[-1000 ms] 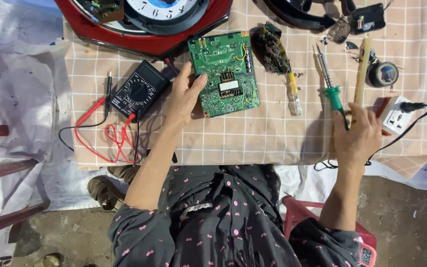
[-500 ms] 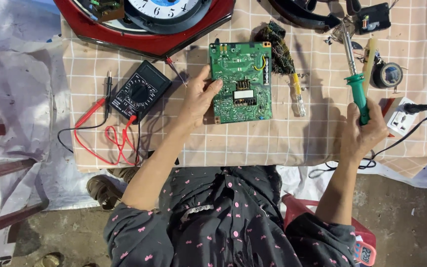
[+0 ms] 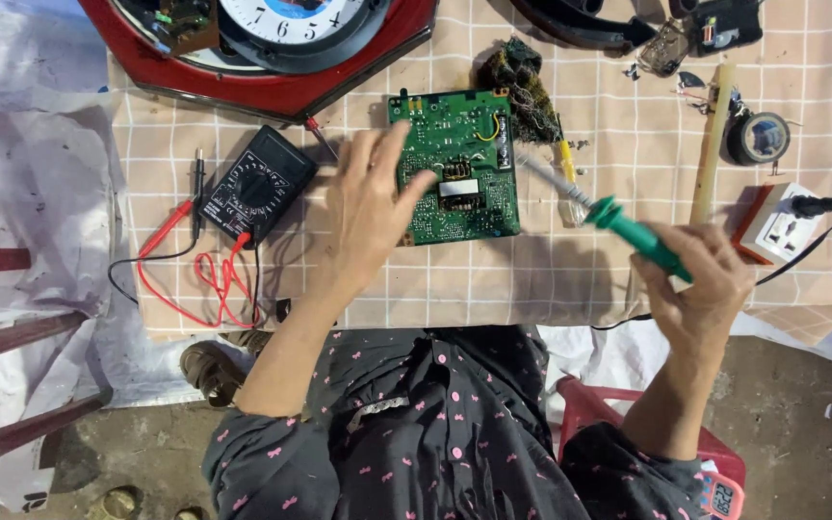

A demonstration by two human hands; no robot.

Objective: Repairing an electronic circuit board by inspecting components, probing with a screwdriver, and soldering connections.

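The left hand [image 3: 370, 207] lies flat, not grasping, with fingertips pressing the green circuit board [image 3: 459, 166] onto the checked desk [image 3: 628, 116]. The right hand [image 3: 700, 284] grips the green soldering iron [image 3: 618, 220], tip aimed at the board. Best to pin the board steady and keep fingers away from the hot tip. A black meter [image 3: 255, 185] sits left.
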